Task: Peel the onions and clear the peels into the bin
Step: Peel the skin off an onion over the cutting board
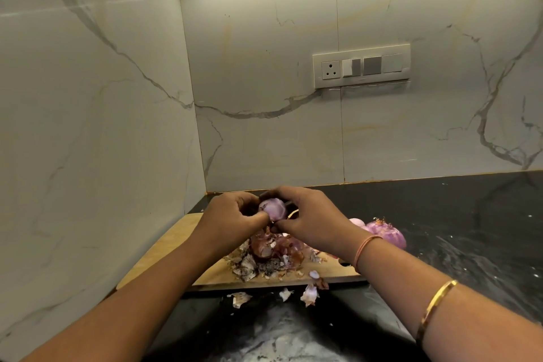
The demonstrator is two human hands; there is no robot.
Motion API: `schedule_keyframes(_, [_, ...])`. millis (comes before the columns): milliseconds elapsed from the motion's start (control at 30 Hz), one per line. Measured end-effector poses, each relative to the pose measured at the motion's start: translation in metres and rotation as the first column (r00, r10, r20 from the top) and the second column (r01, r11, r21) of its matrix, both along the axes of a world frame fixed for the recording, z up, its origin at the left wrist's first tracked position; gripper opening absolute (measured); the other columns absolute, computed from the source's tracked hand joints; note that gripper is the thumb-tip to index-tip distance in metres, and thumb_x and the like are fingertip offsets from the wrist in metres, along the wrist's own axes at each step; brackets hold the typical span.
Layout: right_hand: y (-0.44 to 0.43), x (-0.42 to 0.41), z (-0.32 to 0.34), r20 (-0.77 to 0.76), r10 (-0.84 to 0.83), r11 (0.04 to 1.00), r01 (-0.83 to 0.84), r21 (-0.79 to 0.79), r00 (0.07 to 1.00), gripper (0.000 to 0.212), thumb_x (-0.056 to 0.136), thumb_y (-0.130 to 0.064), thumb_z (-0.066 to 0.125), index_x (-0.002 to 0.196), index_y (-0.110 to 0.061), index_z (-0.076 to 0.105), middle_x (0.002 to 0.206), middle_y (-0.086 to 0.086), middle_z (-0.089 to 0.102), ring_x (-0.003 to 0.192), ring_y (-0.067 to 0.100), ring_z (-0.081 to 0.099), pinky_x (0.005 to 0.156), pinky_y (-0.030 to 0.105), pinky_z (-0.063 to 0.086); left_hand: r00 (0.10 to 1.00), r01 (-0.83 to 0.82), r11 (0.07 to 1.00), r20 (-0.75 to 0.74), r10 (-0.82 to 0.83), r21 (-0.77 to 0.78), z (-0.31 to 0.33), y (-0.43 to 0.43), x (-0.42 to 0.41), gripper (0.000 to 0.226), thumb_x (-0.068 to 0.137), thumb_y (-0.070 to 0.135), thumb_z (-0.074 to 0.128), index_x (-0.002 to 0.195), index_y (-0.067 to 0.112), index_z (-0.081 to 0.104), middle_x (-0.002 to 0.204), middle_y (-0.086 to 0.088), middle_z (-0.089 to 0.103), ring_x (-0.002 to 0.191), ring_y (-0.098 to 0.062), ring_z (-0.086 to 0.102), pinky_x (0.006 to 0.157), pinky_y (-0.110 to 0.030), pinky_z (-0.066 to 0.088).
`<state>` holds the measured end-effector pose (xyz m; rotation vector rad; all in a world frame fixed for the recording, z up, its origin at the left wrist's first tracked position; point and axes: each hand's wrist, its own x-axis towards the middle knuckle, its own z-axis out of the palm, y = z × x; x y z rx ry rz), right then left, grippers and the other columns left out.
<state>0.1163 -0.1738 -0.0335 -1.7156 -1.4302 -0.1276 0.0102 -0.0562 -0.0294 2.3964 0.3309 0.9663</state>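
Note:
A pale purple onion is held above the wooden cutting board between both hands. My left hand grips its left side with the thumb against the front. My right hand curls over its top and right side, the thumb pinching at its lower edge. A heap of brown and purple peels lies on the board under the hands. Peeled onions sit on the counter just past the board's right end, partly hidden by my right wrist.
Loose peel scraps lie on the black marble counter in front of the board. White marble walls close in at the left and back, with a switch panel on the back wall. No bin is in view.

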Motion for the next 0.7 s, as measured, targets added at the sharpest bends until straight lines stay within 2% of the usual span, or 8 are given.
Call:
schedule_keyframes(67, [0.0,-0.001,0.0,0.038,-0.009,1.0,0.009,0.019,0.999,0.038,0.08,-0.004,0.067,0.115,-0.018,0.065,0.106,-0.002,0.069,0.089,0.005,0.058,0.075,0.007,0.045,1.0,-0.02,0.999,0.003,0.02,0.025,0.0,-0.001,0.001,0.02,0.078,0.014,0.063,0.096,0.017,0.071,0.072,0.016,0.064,0.072,0.002,0.061,0.061,-0.007,0.045])
schedule_keyframes(167, [0.002,-0.002,0.001,0.056,-0.014,1.0,0.013,0.027,0.998,0.036,0.081,-0.006,0.067,0.115,-0.018,0.066,0.106,-0.001,0.069,0.093,0.01,0.061,0.083,0.018,0.05,0.999,-0.047,0.998,0.017,0.046,0.051,0.0,-0.001,0.002,0.019,0.079,0.015,0.061,0.095,0.016,0.072,0.07,0.015,0.063,0.071,0.002,0.06,0.06,-0.01,0.045])
schedule_keyframes(267, [0.002,-0.002,0.001,0.024,0.0,1.0,0.0,0.021,1.0,0.042,0.079,-0.005,0.069,0.119,-0.018,0.064,0.11,-0.001,0.068,0.097,0.011,0.062,0.087,0.02,0.05,0.997,-0.07,0.993,0.033,0.067,0.095,0.001,0.001,0.002,0.02,0.081,0.012,0.06,0.097,0.014,0.072,0.072,0.009,0.063,0.067,0.003,0.058,0.057,-0.007,0.043])
schedule_keyframes(367, [0.001,0.0,0.003,-0.065,0.029,1.0,-0.029,0.0,0.997,0.046,0.078,-0.003,0.072,0.12,-0.018,0.062,0.112,-0.002,0.067,0.1,0.01,0.062,0.089,0.017,0.05,0.996,-0.079,0.995,0.054,0.075,0.065,0.002,0.005,0.003,0.02,0.082,0.008,0.059,0.098,0.011,0.071,0.074,0.007,0.063,0.068,0.003,0.058,0.061,-0.01,0.047])
schedule_keyframes(467, [0.002,0.003,0.002,-0.198,0.074,0.997,-0.078,-0.014,0.977,0.047,0.076,0.0,0.072,0.119,-0.016,0.061,0.112,0.001,0.067,0.103,0.016,0.063,0.095,0.031,0.051,0.994,-0.099,0.995,0.04,0.097,0.035,0.001,0.006,0.004,0.021,0.082,0.007,0.058,0.096,0.013,0.071,0.074,0.007,0.064,0.068,0.003,0.058,0.057,-0.006,0.044])
schedule_keyframes(533, [0.0,0.003,0.002,-0.276,0.117,0.992,-0.123,-0.005,0.954,0.044,0.077,0.003,0.07,0.116,-0.017,0.061,0.112,0.003,0.066,0.105,0.02,0.063,0.096,0.038,0.05,0.993,-0.119,0.993,0.029,0.118,0.022,0.0,0.008,0.005,0.019,0.083,0.009,0.056,0.093,0.015,0.071,0.073,0.007,0.064,0.068,0.001,0.058,0.059,-0.013,0.045])
schedule_keyframes(633, [-0.002,0.003,0.004,-0.394,0.191,0.981,-0.192,0.039,0.899,0.042,0.079,0.008,0.066,0.109,-0.021,0.059,0.112,0.005,0.065,0.108,0.023,0.062,0.096,0.037,0.05,0.985,-0.17,0.985,0.018,0.171,-0.022,0.001,0.015,0.004,0.019,0.084,0.007,0.054,0.08,0.021,0.067,0.071,0.004,0.065,0.067,-0.009,0.062,0.065,-0.025,0.053])
schedule_keyframes(700, [-0.003,0.004,0.005,-0.446,0.201,0.979,-0.195,0.059,0.872,0.043,0.079,0.009,0.065,0.109,-0.021,0.057,0.113,0.007,0.063,0.109,0.024,0.061,0.096,0.037,0.051,0.982,-0.187,0.981,-0.01,0.187,-0.058,0.001,0.019,0.001,0.027,0.085,0.006,0.052,0.072,0.028,0.06,0.069,0.005,0.066,0.065,-0.009,0.064,0.066,-0.029,0.055])
